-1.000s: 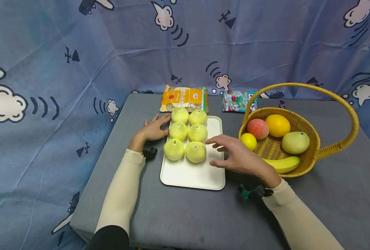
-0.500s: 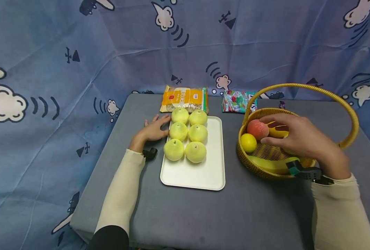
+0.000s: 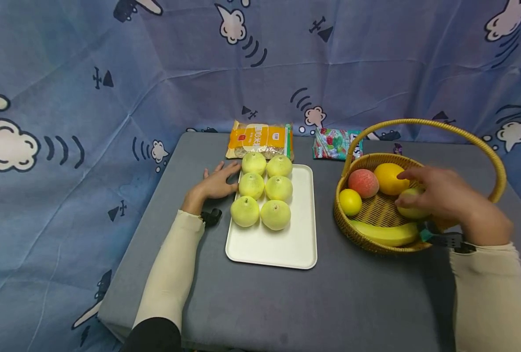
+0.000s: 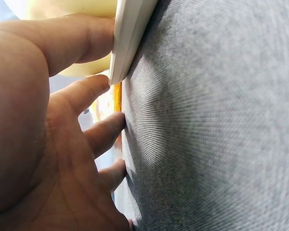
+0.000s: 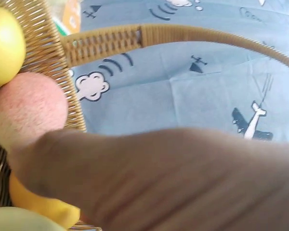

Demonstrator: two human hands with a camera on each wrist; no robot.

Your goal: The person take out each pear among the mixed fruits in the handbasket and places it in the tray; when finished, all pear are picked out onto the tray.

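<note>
My left hand (image 3: pixel 218 182) rests at the left edge of a white tray (image 3: pixel 271 249); in the left wrist view its thumb and index finger touch the tray's side. Several round pale green fruits (image 3: pixel 275 214) sit on the tray in two columns. My right hand (image 3: pixel 451 198) reaches over a yellow wicker basket (image 3: pixel 346 230), fingers spread loosely above a green fruit (image 3: pixel 412 210) and partly covering it. In the right wrist view that green fruit (image 5: pixel 19 222) lies below the blurred finger. Around it are a peach (image 3: pixel 363 183), a larger yellow fruit (image 3: pixel 390 178), a lemon (image 3: pixel 350 202) and a banana (image 3: pixel 388 234).
The basket's tall handle (image 3: pixel 423 121) arches over its right side. Behind the tray lies an orange food packet (image 3: pixel 260 139), with a colourful candy bag (image 3: pixel 332 143) to its right. A patterned blue cloth (image 3: pixel 198 63) hangs behind the grey table (image 3: pixel 264 308).
My right hand has gone from beside the tray's fruits to over the basket, then slightly further right from the peach to the green fruit. The left hand has stayed put.
</note>
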